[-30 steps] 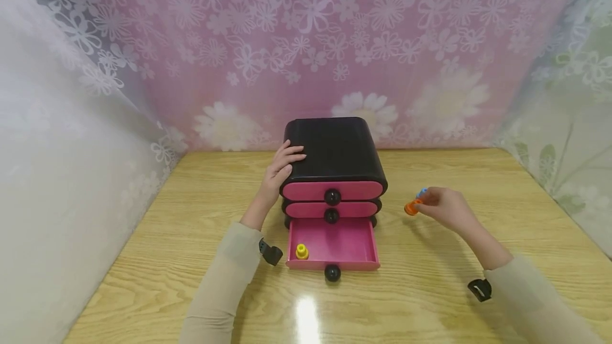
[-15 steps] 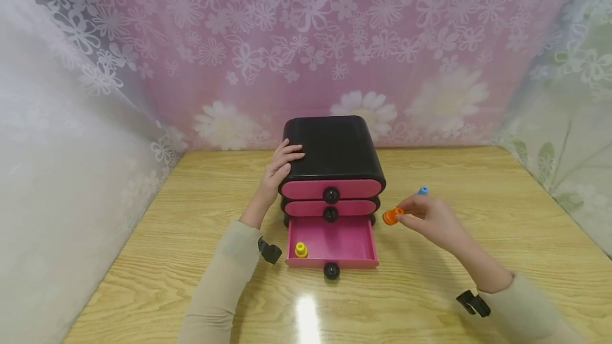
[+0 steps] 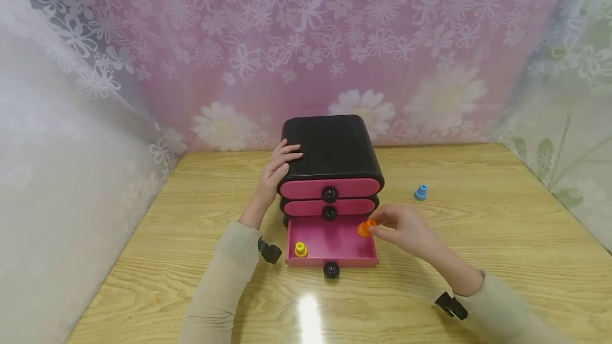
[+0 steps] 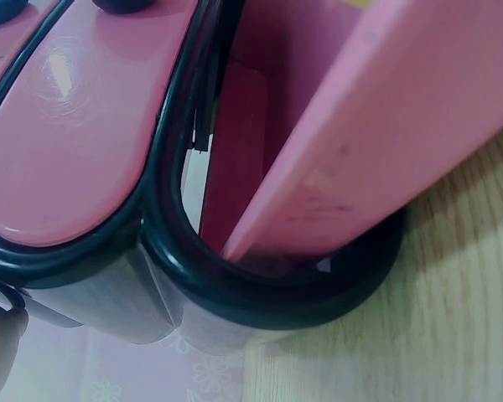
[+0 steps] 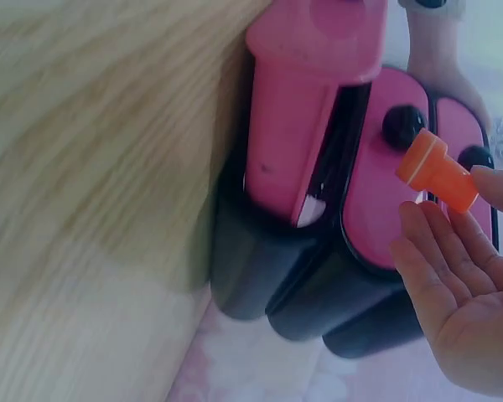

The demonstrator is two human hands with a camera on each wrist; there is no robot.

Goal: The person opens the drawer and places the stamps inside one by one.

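Note:
A small black cabinet (image 3: 330,145) with three pink drawers stands on the table. Its bottom drawer (image 3: 330,262) is pulled out, and a yellow stepped peg (image 3: 300,250) stands at the drawer's front left. My left hand (image 3: 276,170) rests on the cabinet's top left edge, fingers extended over the top. Between thumb and fingertips my right hand (image 3: 404,230) pinches an orange stepped peg (image 3: 366,228), held over the right side of that drawer. In the right wrist view the orange peg (image 5: 438,171) is tilted, with the thumb against its narrow end.
A blue stepped peg (image 3: 421,192) stands on the wooden table (image 3: 478,216), right of the cabinet. Black round knobs (image 3: 331,270) stick out from the drawer fronts. Floral cloth (image 3: 306,52) hangs behind the table and along both sides.
My right hand has carried the orange peg leftward from the table's right side to over the open drawer, leaving the blue peg in full sight. My left hand has stayed on the cabinet.

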